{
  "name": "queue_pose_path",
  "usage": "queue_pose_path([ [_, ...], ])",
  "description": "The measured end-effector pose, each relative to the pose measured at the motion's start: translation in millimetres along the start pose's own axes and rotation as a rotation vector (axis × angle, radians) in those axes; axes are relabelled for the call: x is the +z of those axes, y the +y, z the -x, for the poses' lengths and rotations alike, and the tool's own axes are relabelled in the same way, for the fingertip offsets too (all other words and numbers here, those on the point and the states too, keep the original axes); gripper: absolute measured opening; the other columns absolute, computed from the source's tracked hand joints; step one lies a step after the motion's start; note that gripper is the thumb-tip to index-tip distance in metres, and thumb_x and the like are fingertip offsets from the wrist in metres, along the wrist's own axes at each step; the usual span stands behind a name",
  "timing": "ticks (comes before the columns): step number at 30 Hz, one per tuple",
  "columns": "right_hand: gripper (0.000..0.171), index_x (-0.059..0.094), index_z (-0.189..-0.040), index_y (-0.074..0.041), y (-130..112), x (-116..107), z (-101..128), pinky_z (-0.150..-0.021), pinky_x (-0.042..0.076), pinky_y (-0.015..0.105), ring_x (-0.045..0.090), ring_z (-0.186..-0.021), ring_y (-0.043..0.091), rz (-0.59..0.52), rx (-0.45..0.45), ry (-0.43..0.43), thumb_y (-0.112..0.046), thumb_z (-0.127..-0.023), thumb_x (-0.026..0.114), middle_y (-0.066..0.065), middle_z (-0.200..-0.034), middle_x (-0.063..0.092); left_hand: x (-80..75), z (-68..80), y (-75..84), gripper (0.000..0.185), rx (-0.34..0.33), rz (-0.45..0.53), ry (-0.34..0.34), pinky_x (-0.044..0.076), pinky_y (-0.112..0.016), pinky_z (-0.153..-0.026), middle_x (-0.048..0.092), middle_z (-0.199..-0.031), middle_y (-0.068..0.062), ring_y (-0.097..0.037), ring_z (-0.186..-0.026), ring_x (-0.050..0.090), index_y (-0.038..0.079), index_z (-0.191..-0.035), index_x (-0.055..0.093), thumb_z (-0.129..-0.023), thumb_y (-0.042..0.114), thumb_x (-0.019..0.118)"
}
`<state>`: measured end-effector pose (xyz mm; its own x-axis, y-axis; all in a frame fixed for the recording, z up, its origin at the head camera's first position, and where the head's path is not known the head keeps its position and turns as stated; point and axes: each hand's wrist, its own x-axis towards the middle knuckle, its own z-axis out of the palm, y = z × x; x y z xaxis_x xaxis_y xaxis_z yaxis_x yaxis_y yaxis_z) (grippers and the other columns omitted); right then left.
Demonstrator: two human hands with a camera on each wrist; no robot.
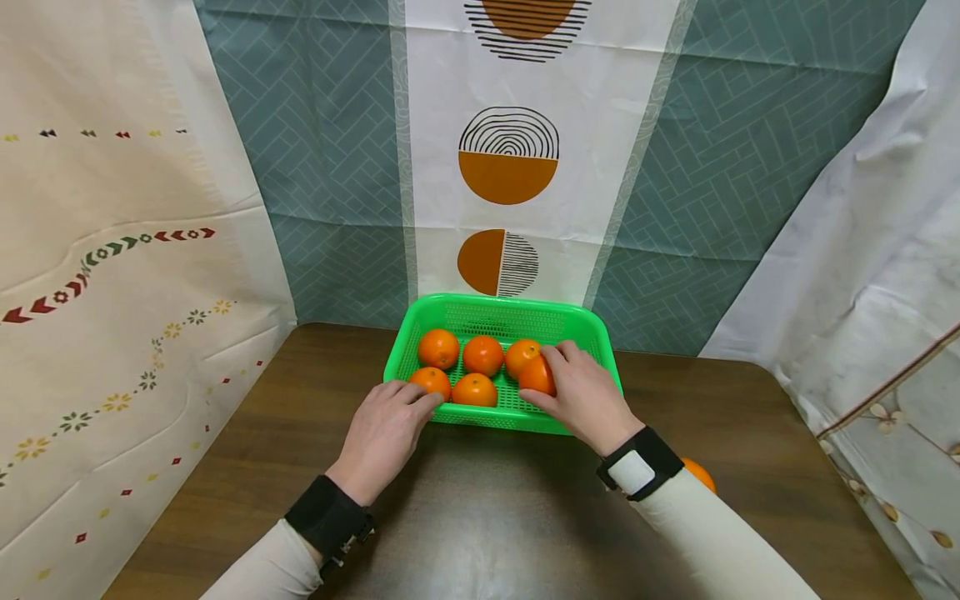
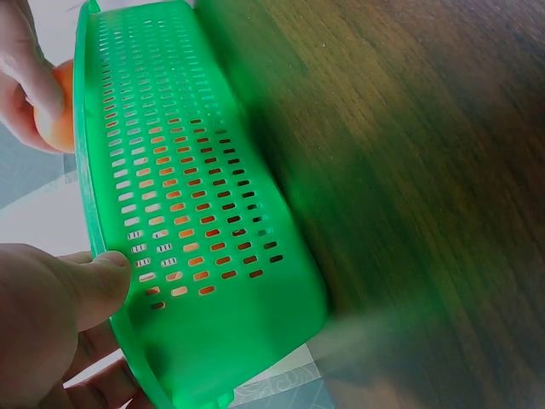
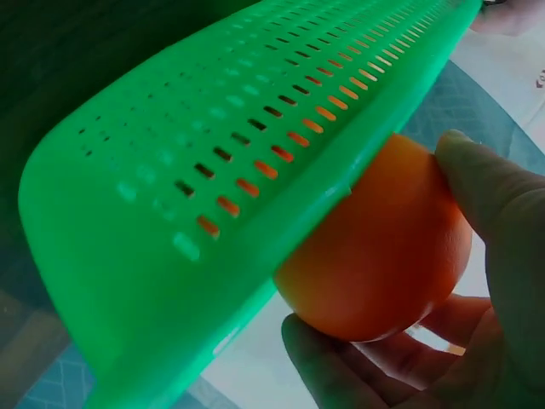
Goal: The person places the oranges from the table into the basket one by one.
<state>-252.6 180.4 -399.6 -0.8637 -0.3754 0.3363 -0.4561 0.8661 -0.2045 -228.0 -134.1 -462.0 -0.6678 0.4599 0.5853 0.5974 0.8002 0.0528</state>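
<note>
A green plastic basket (image 1: 502, 422) with perforated walls stands on the table and holds several oranges (image 1: 483, 356). My right hand (image 1: 588, 400) grips an orange (image 3: 383, 247) between thumb and fingers, at the basket's right part and just inside its front rim. Beside that fruit, another orange (image 1: 522, 354) lies partly covered. At the front left corner, my left hand (image 1: 386, 429) holds the basket's rim. In the left wrist view the thumb (image 2: 106, 277) touches the rim from the outer side, with the fingers beyond it. An orange (image 1: 430, 381) sits close to those fingertips.
One more orange (image 1: 699, 475) lies on the brown wooden table (image 1: 495, 517), half hidden behind the right forearm. A patterned cloth (image 1: 330, 167) hangs behind the basket. Pale cloths (image 1: 112, 333) border the table on both sides.
</note>
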Motion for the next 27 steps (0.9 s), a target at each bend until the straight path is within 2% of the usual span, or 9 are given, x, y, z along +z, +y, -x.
queue_pose_path([
  [5,0.072,0.066,-0.139,0.004,-3,7,-8,-0.074,0.056,0.04,0.06,-0.087,0.029,0.009,0.049,-0.041,-0.05,-0.096,0.087,0.019,-0.115,0.063,0.1,0.3,-0.3,0.022,0.005,-0.003,0.002,0.057,-0.047,-0.096,0.077,-0.108,-0.003,-0.031,-0.103,0.068,0.015,-0.12,0.082,-0.098,0.014,0.087],
  [21,0.064,0.062,-0.137,-0.003,-7,26,-19,-0.069,0.054,0.037,0.058,-0.079,0.026,-0.045,0.112,-0.118,-0.047,-0.096,0.087,0.015,-0.107,0.058,0.9,-0.1,-0.6,0.021,0.008,-0.004,-0.003,0.057,-0.047,-0.097,0.077,-0.107,-0.002,-0.03,-0.103,0.068,0.016,-0.12,0.081,-0.099,0.014,0.086],
  [27,0.058,0.061,-0.127,-0.005,-11,29,-20,-0.065,0.051,0.036,0.056,-0.074,0.026,-0.047,0.117,-0.124,-0.046,-0.096,0.088,0.011,-0.097,0.057,0.7,0.1,-0.5,0.023,0.007,-0.002,-0.003,0.057,-0.047,-0.097,0.076,-0.106,-0.002,-0.031,-0.103,0.068,0.016,-0.12,0.081,-0.098,0.014,0.086],
])
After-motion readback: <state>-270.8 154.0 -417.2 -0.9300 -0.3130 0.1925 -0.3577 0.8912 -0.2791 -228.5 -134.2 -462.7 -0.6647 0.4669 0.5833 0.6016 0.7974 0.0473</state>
